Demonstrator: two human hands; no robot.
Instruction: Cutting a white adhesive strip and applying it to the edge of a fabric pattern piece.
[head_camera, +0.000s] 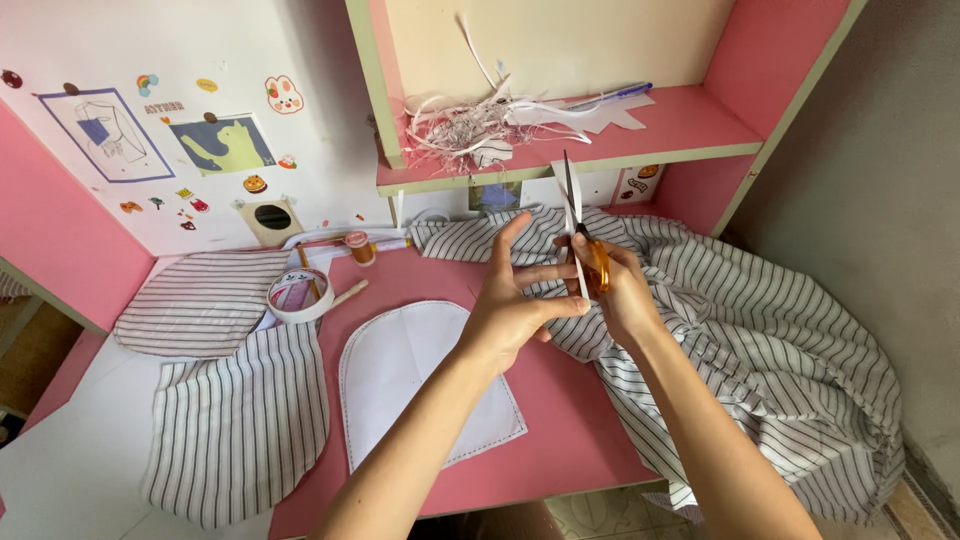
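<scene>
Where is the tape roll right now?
In the head view, the tape roll lies left of the hands, on the pink desk between the striped fabric pieces.
</scene>
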